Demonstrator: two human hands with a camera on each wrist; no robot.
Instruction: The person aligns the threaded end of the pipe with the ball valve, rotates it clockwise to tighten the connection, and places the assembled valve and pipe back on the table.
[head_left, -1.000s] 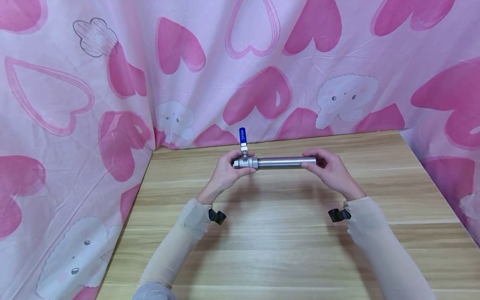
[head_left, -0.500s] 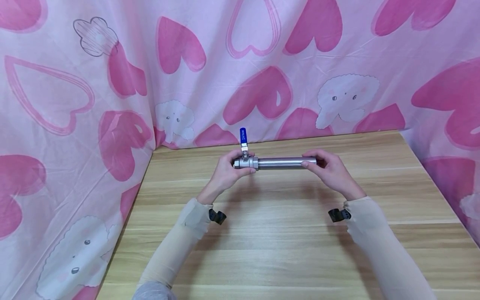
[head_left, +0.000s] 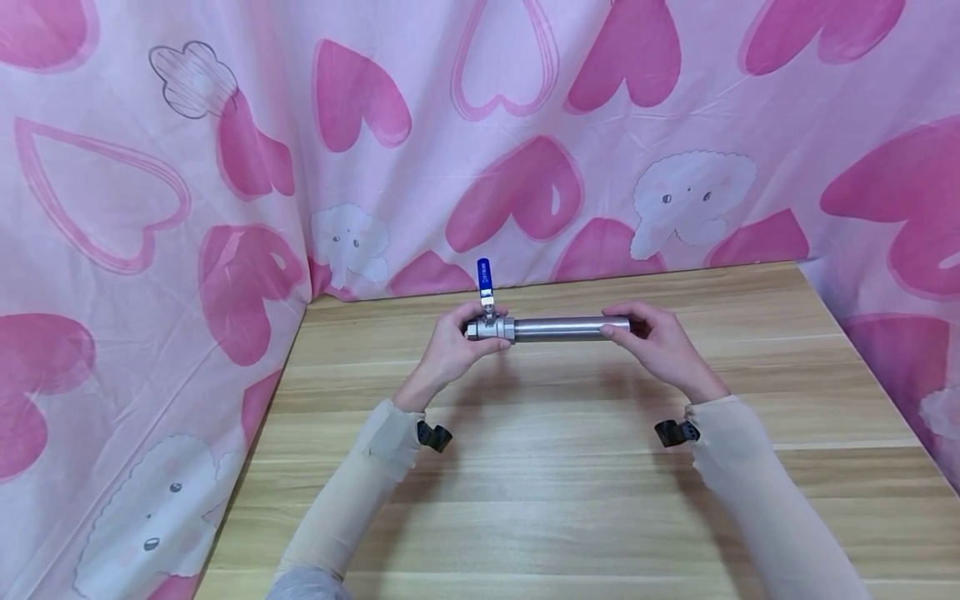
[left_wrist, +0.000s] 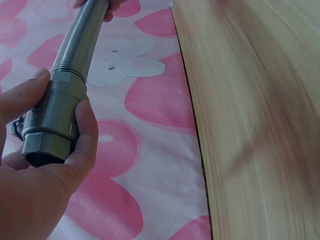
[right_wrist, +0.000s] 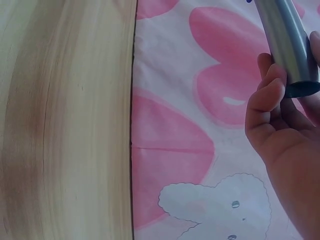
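Near the back of the table, a metal ball valve (head_left: 491, 328) with a blue lever handle (head_left: 484, 277) is joined to a straight steel pipe (head_left: 558, 328). My left hand (head_left: 448, 346) grips the valve body, thumb on the near side and fingers behind. In the left wrist view the pipe's threaded end (left_wrist: 70, 67) enters the valve's hex collar, with some thread showing. My right hand (head_left: 663, 346) holds the pipe's far right end between thumb and fingers. That open pipe end (right_wrist: 302, 89) shows in the right wrist view. Pipe and valve are held level above the tabletop.
The wood-grain table (head_left: 525, 500) spreads out below and in front of both hands. A pink curtain (head_left: 420, 192) with hearts and white cartoon animals hangs close behind its back edge and along both sides. Small black wrist cameras (head_left: 435, 435) sit on both sleeves.
Both hands keep their hold on the valve and pipe. The whole head view has shifted by a few pixels; otherwise hardly anything differs.
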